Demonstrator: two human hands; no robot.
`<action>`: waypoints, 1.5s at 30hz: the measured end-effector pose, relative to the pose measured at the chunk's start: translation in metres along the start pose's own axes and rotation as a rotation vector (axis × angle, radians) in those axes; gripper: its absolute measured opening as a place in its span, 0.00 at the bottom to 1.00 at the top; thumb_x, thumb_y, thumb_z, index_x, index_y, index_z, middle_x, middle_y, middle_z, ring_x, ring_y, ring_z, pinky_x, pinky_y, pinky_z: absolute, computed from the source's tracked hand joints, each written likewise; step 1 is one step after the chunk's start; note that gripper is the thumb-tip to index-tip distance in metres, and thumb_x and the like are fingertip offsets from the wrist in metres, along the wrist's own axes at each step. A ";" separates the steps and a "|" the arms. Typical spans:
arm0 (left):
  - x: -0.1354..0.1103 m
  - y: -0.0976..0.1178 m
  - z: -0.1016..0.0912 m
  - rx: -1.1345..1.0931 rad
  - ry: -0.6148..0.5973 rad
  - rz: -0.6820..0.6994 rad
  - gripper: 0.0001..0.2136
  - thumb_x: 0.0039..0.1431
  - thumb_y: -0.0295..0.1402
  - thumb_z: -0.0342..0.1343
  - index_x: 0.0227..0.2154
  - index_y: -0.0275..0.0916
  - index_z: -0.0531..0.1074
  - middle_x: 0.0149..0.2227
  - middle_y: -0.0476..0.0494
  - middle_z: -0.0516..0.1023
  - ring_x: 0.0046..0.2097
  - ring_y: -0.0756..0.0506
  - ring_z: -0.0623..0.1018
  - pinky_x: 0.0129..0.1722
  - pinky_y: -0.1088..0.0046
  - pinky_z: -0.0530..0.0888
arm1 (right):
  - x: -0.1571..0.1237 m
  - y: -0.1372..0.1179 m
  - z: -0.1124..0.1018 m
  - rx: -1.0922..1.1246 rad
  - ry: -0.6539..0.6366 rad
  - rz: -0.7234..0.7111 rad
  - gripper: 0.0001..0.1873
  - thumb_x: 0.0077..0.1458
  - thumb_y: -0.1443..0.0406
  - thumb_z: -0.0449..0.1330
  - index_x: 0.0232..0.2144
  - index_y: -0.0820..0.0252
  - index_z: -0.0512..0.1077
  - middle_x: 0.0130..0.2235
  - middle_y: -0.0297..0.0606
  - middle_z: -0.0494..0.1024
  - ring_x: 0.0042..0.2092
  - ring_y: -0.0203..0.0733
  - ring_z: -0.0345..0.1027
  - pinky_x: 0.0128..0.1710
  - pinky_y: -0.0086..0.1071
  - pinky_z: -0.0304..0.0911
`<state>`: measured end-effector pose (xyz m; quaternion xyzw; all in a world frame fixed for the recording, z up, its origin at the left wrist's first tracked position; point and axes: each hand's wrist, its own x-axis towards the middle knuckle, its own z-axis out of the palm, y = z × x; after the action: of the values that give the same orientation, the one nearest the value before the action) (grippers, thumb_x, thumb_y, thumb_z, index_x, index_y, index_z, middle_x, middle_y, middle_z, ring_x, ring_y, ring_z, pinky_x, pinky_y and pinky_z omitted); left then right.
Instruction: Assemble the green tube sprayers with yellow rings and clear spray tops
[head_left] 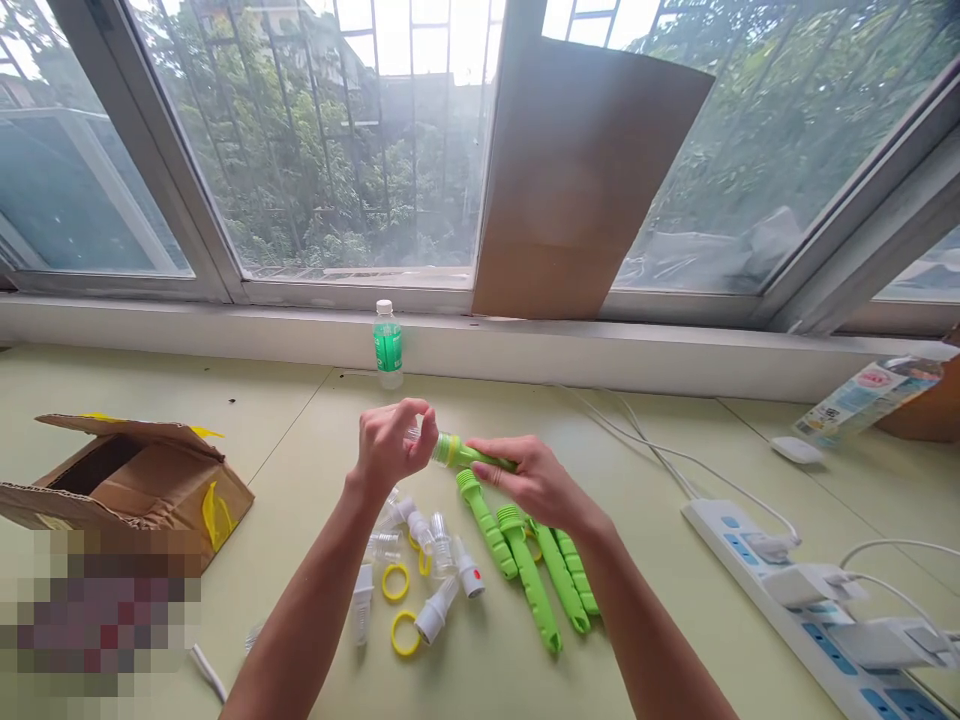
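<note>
My left hand (391, 440) is closed around a clear plastic tube (414, 433), which is mostly hidden by the fingers. In my right hand (534, 482) is a green plastic handle (469, 456), pinched between thumb and fingers. Tube and handle lie end to end, with a yellow ring (453, 449) around the place where they meet. Several more ribbed green handles with threaded ends (525, 575) lie below my right hand. Nearer my left forearm are loose yellow rings (406, 634), clear tubes (441, 545) and white-capped pieces (431, 620).
An open cardboard box (150, 480) stands at the left. A bottle with a green label (388, 347) is by the window ledge. On the right lie a white power strip (742, 570) with plugs and cables, a white mouse-like object (796, 450) and a tilted labelled package (862, 395).
</note>
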<state>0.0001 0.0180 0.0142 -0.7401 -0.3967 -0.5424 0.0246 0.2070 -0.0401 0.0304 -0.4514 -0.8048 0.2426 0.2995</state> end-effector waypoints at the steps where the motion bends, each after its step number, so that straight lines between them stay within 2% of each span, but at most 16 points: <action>1: 0.000 0.001 0.001 0.005 0.002 0.001 0.12 0.58 0.38 0.50 0.22 0.39 0.67 0.14 0.54 0.64 0.17 0.53 0.62 0.21 0.76 0.58 | 0.000 0.000 -0.001 -0.014 0.017 -0.002 0.17 0.61 0.61 0.56 0.51 0.55 0.75 0.44 0.35 0.81 0.37 0.41 0.72 0.35 0.29 0.62; 5: 0.008 0.008 -0.004 0.016 -0.058 -0.082 0.12 0.62 0.41 0.49 0.28 0.39 0.68 0.16 0.54 0.65 0.18 0.53 0.63 0.23 0.77 0.59 | 0.000 -0.003 0.006 -0.375 0.211 -0.082 0.16 0.60 0.64 0.57 0.49 0.54 0.75 0.35 0.35 0.80 0.31 0.37 0.69 0.30 0.29 0.56; 8: 0.015 0.014 -0.013 -0.068 -0.304 -0.304 0.18 0.65 0.47 0.43 0.31 0.40 0.68 0.16 0.55 0.64 0.19 0.52 0.65 0.22 0.77 0.58 | 0.002 -0.002 0.013 -0.690 0.384 -0.240 0.17 0.59 0.68 0.57 0.49 0.53 0.75 0.33 0.36 0.79 0.29 0.38 0.63 0.30 0.32 0.51; 10: 0.018 0.017 -0.017 -0.099 -0.401 -0.424 0.22 0.65 0.51 0.38 0.30 0.40 0.69 0.16 0.54 0.63 0.19 0.51 0.66 0.22 0.76 0.57 | 0.002 -0.001 0.016 -0.814 0.466 -0.348 0.19 0.57 0.72 0.57 0.48 0.52 0.76 0.35 0.38 0.78 0.31 0.39 0.62 0.32 0.34 0.49; 12: 0.019 0.019 -0.019 -0.070 -0.412 -0.494 0.24 0.64 0.54 0.38 0.28 0.41 0.69 0.14 0.54 0.62 0.19 0.50 0.65 0.21 0.76 0.56 | 0.003 0.000 0.017 -0.863 0.497 -0.397 0.19 0.56 0.73 0.57 0.48 0.53 0.76 0.35 0.38 0.78 0.31 0.40 0.61 0.32 0.34 0.48; 15: 0.019 0.020 -0.018 0.015 -0.377 -0.504 0.24 0.63 0.54 0.39 0.26 0.41 0.68 0.13 0.55 0.59 0.18 0.50 0.62 0.21 0.76 0.56 | 0.002 -0.001 0.020 -0.860 0.452 -0.365 0.16 0.60 0.69 0.56 0.48 0.54 0.76 0.31 0.38 0.76 0.29 0.39 0.59 0.30 0.33 0.47; 20: 0.016 0.016 -0.015 0.166 -0.279 -0.378 0.18 0.65 0.47 0.42 0.28 0.41 0.67 0.12 0.57 0.59 0.16 0.51 0.60 0.21 0.77 0.54 | 0.003 -0.002 0.026 -0.735 0.318 -0.250 0.17 0.65 0.61 0.51 0.50 0.58 0.75 0.28 0.37 0.73 0.26 0.37 0.59 0.27 0.32 0.46; 26: 0.005 0.009 -0.008 0.248 0.001 0.173 0.10 0.62 0.35 0.47 0.27 0.39 0.68 0.13 0.55 0.65 0.16 0.53 0.64 0.20 0.76 0.54 | 0.006 0.009 0.014 -0.157 0.053 -0.055 0.21 0.63 0.57 0.53 0.53 0.59 0.73 0.39 0.39 0.81 0.33 0.40 0.70 0.31 0.29 0.59; 29: 0.002 0.010 -0.004 0.210 0.012 0.241 0.10 0.60 0.36 0.49 0.25 0.39 0.67 0.14 0.55 0.66 0.17 0.53 0.65 0.21 0.77 0.57 | 0.005 0.013 0.006 0.113 -0.099 0.006 0.23 0.62 0.53 0.54 0.54 0.58 0.73 0.44 0.38 0.81 0.37 0.43 0.73 0.33 0.29 0.63; 31: 0.003 0.012 -0.001 0.189 0.023 0.195 0.09 0.60 0.37 0.49 0.27 0.39 0.68 0.14 0.55 0.66 0.17 0.53 0.65 0.22 0.77 0.58 | 0.004 0.012 0.006 0.067 -0.008 0.024 0.21 0.60 0.55 0.57 0.53 0.55 0.73 0.46 0.37 0.80 0.39 0.43 0.73 0.35 0.30 0.63; 33: 0.006 0.014 -0.002 0.152 -0.007 0.047 0.11 0.62 0.39 0.49 0.29 0.39 0.68 0.16 0.55 0.67 0.18 0.53 0.66 0.22 0.78 0.59 | 0.002 0.009 0.009 -0.165 0.159 0.001 0.18 0.59 0.59 0.58 0.51 0.52 0.75 0.41 0.37 0.81 0.36 0.41 0.71 0.34 0.30 0.60; 36: 0.012 0.014 -0.006 0.027 -0.176 -0.266 0.17 0.66 0.45 0.42 0.30 0.40 0.68 0.18 0.53 0.69 0.20 0.52 0.68 0.23 0.77 0.60 | 0.001 0.004 0.016 -0.570 0.326 -0.116 0.17 0.61 0.64 0.56 0.51 0.49 0.75 0.35 0.37 0.80 0.31 0.40 0.66 0.31 0.31 0.52; 39: 0.016 0.013 -0.008 -0.003 -0.339 -0.449 0.22 0.67 0.48 0.37 0.27 0.41 0.67 0.17 0.52 0.69 0.19 0.50 0.68 0.21 0.76 0.57 | 0.003 0.004 0.023 -0.768 0.339 -0.154 0.19 0.60 0.69 0.54 0.50 0.45 0.74 0.38 0.37 0.79 0.33 0.40 0.65 0.32 0.33 0.48; 41: 0.015 0.015 -0.007 0.074 -0.362 -0.485 0.22 0.66 0.48 0.38 0.24 0.41 0.66 0.16 0.51 0.67 0.19 0.49 0.67 0.21 0.75 0.56 | 0.005 0.005 0.028 -0.784 0.305 -0.058 0.17 0.59 0.68 0.54 0.47 0.48 0.75 0.36 0.38 0.79 0.34 0.41 0.65 0.32 0.34 0.47; 43: 0.012 0.019 -0.002 0.145 -0.320 -0.470 0.21 0.66 0.46 0.39 0.24 0.41 0.65 0.16 0.51 0.65 0.19 0.49 0.66 0.21 0.75 0.54 | 0.008 0.005 0.035 -0.776 0.303 0.071 0.13 0.60 0.67 0.52 0.39 0.58 0.77 0.32 0.42 0.77 0.32 0.42 0.65 0.31 0.35 0.45; 45: 0.008 0.023 0.005 0.244 -0.251 -0.389 0.17 0.66 0.43 0.40 0.26 0.41 0.66 0.15 0.52 0.64 0.18 0.49 0.65 0.22 0.74 0.52 | 0.011 0.006 0.043 -0.766 0.328 0.175 0.15 0.62 0.66 0.50 0.30 0.64 0.75 0.28 0.45 0.75 0.29 0.42 0.64 0.28 0.35 0.42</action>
<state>0.0185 0.0087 0.0275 -0.7029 -0.5940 -0.3891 -0.0403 0.1762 -0.0329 -0.0007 -0.6295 -0.7370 -0.1245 0.2122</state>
